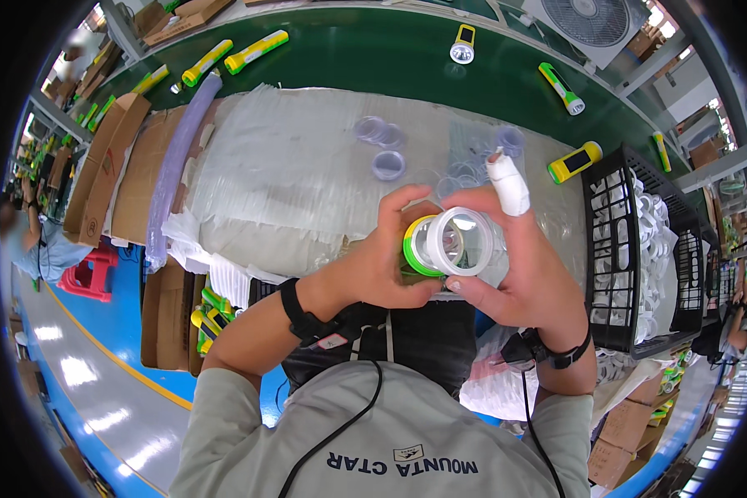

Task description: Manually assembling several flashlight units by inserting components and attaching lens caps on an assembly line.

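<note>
The green conveyor belt (pixel 373 50) runs along the far side, and several yellow-and-green flashlights (pixel 256 51) lie on it, well apart from each other. Nearer to the person lies a worktable (pixel 299 166) covered with a pale plastic sheet. A black crate (pixel 631 266) with white rings stands at the right edge of the table. Near the far edge of the sheet lie some clear round lenses (pixel 388 164), loose and close together.

Above the near edge of the table, both hands hold one flashlight head (pixel 444 243), in the air and not resting on the sheet. It has a green-and-yellow body and a white front ring with a clear lens. Its long axis points from the table toward the camera, so the round front faces up to the person.

The left hand (pixel 373 270) is on the left of it, and its fingers wrap around the green body in a firm grip. The right hand (pixel 527 274) is on the right, and its thumb and fingers close on the white ring. The index finger (pixel 506 184) of this hand wears a white bandage and stands up, away from the ring, touching nothing. Both hands are equally near, one on each side.
</note>
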